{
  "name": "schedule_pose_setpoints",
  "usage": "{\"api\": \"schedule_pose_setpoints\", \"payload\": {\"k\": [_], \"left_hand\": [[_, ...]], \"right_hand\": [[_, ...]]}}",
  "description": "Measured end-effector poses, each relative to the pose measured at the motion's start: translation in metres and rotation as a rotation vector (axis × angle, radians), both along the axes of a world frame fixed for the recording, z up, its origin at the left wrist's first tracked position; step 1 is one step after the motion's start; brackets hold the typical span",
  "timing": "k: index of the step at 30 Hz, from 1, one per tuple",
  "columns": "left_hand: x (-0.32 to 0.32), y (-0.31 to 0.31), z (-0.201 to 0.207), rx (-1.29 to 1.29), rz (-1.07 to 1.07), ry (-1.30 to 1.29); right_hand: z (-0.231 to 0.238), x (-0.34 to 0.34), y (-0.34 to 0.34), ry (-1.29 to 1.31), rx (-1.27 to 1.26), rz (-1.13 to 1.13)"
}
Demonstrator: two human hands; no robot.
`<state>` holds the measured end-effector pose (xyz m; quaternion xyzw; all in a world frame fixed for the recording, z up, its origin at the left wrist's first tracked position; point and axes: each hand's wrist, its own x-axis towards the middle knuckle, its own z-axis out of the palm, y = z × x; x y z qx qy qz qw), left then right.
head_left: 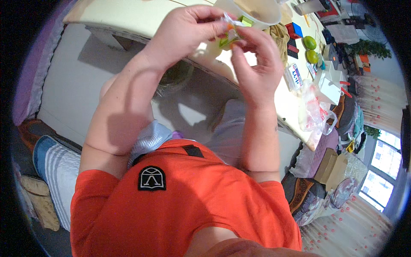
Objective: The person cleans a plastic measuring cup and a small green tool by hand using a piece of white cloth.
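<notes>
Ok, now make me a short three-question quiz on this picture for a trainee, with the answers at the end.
1. How many round green fruits lie on the long cream-white table?
2. True or false: the bare left hand and bare right hand both have their fingertips at the small green-and-white item.
3. Which thing lies closest to the table's near right corner?
A) bunched brown cloth
B) crumpled clear plastic bag
C) small blue-and-red box

Key: 1. Two. 2. True. 3. B.

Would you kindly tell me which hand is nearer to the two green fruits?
Right: the right hand is left of the green fruits; the left hand is farther left.
</notes>
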<state>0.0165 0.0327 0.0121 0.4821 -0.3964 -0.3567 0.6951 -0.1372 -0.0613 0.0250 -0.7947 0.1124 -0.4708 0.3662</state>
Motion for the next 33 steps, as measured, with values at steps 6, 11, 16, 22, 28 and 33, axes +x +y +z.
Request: {"api": "schedule_pose_setpoints", "payload": {"k": [6, 11, 16, 22, 28, 33], "left_hand": [[0.004, -0.004, 0.008, 0.104, 0.245, -0.022], [-0.009, -0.017, 0.001, 0.243, 0.288, -0.094], [-0.019, -0.030, -0.012, -0.015, 0.524, -0.460], [-0.019, -0.048, -0.033, 0.038, 0.488, -0.465], [-0.015, -0.049, -0.037, 0.178, 0.501, -0.475], [-0.015, -0.048, -0.028, 0.160, 0.480, -0.501]], "right_hand": [[0.002, -0.019, -0.019, 0.253, 0.460, -0.104], [-0.012, -0.008, -0.014, 0.377, 0.623, 0.084], [-0.017, -0.001, -0.012, 0.282, 0.684, 0.205], [-0.024, -0.001, -0.018, 0.234, 0.678, 0.262], [-0.024, -0.002, -0.020, 0.272, 0.628, 0.235], [-0.024, -0.001, -0.020, 0.273, 0.611, 0.221]]}}
